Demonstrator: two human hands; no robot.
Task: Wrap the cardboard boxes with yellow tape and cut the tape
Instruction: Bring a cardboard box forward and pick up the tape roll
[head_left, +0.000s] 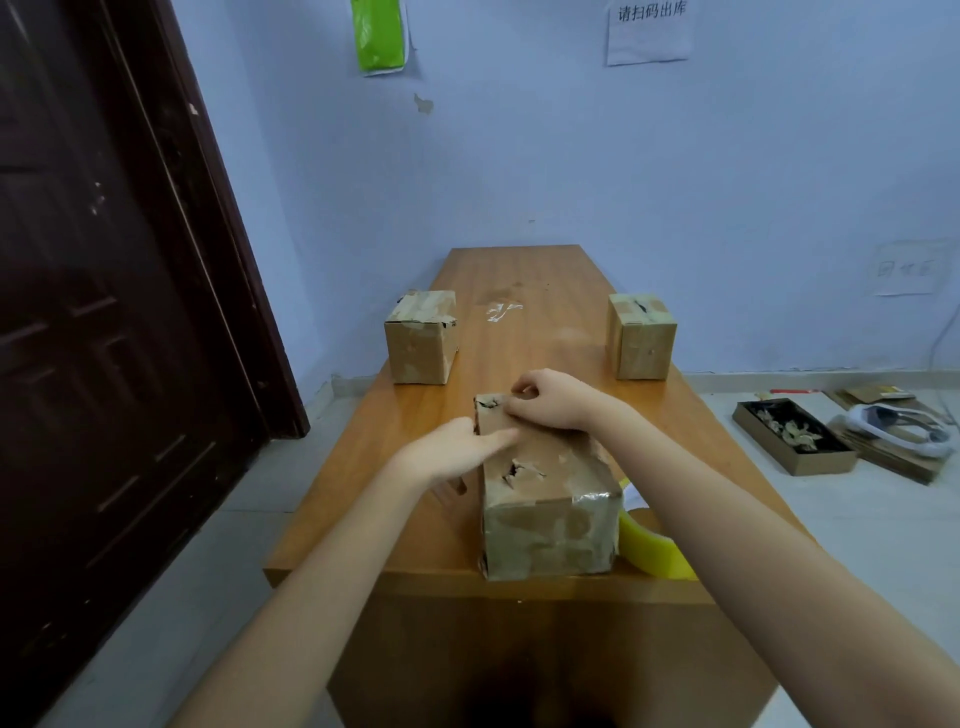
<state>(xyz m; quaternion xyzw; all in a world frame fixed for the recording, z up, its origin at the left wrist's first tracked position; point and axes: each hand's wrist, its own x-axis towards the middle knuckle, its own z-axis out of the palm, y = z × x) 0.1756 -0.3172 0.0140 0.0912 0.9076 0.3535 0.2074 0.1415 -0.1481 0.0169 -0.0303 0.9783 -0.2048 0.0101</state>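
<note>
A worn, torn cardboard box (550, 499) stands near the front edge of the wooden table (530, 322). My left hand (452, 449) lies against the box's upper left edge with its fingers straight on the top face. My right hand (550, 397) rests on the far end of the box top, fingers curled and pinching at the far edge; what it pinches is too small to make out. A roll of yellow tape (652, 545) sits on the table just right of the box, partly hidden behind my right forearm.
Two more cardboard boxes stand farther back, one at the left (421, 338) and one at the right (641, 338). A dark door (104, 312) is at the left. A tray of scraps (795, 436) and flat cardboard lie on the floor at the right.
</note>
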